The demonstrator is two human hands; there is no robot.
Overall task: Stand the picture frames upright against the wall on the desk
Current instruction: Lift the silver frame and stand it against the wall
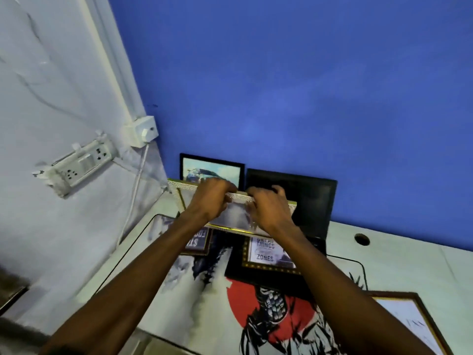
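Only two scraps of writing are reading clearly from here: the gold-bordered frame [268, 254] lying flat on the desk mat [220, 298] is showing "THINGS" and "ZONES", and the smaller brown frame [198, 243] lying to its left is showing a few letters too cut off to make out.

Both hands are holding up a pale, white-edged frame [238, 216] above the back of the desk [399, 254]. The left hand [210, 198] is curling its fingers over the top rail, and the right hand [268, 208] is clamping the same rail just beside it. The frame's long axis is running left to right along the blue wall [294, 85], its top edge tipping toward the wall and its picture side facing the room. I cannot tell whether its lower edge is touching the desk.

Behind it, a black-framed picture [212, 167] is already standing upright against the wall near the corner, and an open laptop [307, 198] is sitting just to the right of it, its dark screen facing out. Another wood-edged frame [414, 321] is lying flat at the near right corner.

The left is hemmed in by the grey side wall with its socket strip [84, 165] and hanging white cable [133, 201]. The bare desktop to the right of the laptop, around the cable hole [362, 239], is offering open room.
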